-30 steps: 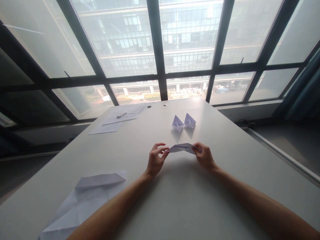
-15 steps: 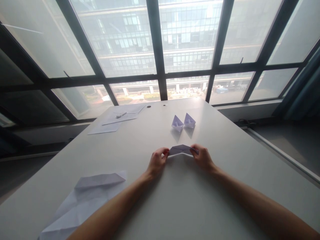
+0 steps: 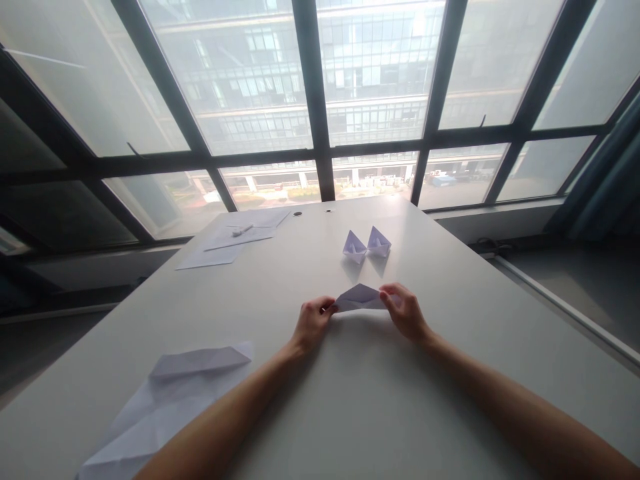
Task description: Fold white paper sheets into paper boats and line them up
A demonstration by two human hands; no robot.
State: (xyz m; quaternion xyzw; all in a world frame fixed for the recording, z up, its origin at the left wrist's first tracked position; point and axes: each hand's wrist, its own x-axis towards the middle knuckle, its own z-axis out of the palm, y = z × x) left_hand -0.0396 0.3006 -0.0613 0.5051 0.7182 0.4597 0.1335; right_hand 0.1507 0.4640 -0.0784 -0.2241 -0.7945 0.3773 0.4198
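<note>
A folded white paper piece (image 3: 361, 297) with a raised peak in its middle is stretched between my two hands, just above the table. My left hand (image 3: 315, 321) pinches its left end. On the other side, my right hand (image 3: 404, 312) grips the right end, fingers closed over the paper. Two folded paper boats, a left one (image 3: 355, 248) and a right one (image 3: 379, 243), stand side by side on the table beyond the held piece.
The white table (image 3: 280, 287) reaches to the windows. A large creased paper sheet (image 3: 185, 393) lies at the near left, partly under my left forearm. Flat papers (image 3: 215, 257) with a small white object (image 3: 243, 231) on them lie at the far left.
The folded paper has opened into a higher middle peak and shows more of its front face. My right hand has shifted slightly on its end; my left hand is nearly where it was.
</note>
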